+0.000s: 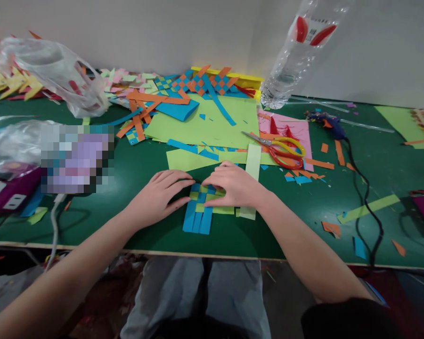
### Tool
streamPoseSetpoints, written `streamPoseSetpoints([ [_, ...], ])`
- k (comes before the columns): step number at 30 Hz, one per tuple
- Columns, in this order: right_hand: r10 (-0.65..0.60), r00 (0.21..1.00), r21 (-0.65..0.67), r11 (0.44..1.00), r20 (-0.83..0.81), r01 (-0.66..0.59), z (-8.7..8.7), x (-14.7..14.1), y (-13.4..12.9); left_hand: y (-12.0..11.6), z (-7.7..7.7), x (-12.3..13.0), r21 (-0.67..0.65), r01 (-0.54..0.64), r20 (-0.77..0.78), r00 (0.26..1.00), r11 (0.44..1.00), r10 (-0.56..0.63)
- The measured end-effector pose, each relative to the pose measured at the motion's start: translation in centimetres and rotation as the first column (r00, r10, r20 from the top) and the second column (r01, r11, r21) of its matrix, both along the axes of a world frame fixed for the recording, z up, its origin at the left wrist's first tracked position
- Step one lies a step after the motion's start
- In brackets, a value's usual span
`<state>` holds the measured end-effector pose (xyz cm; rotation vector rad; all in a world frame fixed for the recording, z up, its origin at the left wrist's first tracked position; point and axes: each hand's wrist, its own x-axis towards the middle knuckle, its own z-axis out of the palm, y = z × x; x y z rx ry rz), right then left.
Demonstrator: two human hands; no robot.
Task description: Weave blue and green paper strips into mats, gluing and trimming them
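Observation:
A small weave of blue and green paper strips (198, 217) lies flat on the green table near its front edge, its loose blue ends toward me. My left hand (164, 195) is at the weave's left edge, thumb and fingers apart and curved, with nothing seen between them. On the other side my right hand (233, 184) rests over the weave's upper right part, fingers bent and thumb on the paper; what its fingertips grip, if anything, is hidden. A pale green strip (253, 162) passes beneath the right wrist.
Scissors (286, 148) with yellow and red handles lie behind my right hand. Green sheets (212, 117) and finished woven pieces (199, 84) are further back. A glue gun (327, 123) with a black cord, a plastic bottle (289, 61) and a phone (79, 162) surround the work.

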<state>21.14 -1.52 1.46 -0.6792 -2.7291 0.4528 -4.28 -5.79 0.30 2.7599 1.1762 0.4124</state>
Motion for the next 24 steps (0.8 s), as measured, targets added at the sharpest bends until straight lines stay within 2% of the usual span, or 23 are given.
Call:
streamPoseSetpoints([
  [5, 0.003, 1.0, -0.09, 0.996, 0.027, 0.0, -0.17, -0.07, 0.07, 0.07, -0.16, -0.08, -0.02, 0.019, -0.036, 0.999, 1.0, -0.02],
  [24, -0.031, 0.996, -0.184, 0.982, 0.079, 0.045, 0.01, -0.23, -0.04, -0.35, -0.27, 0.45, 0.002, 0.008, -0.066, 0.998, 1.0, -0.008],
])
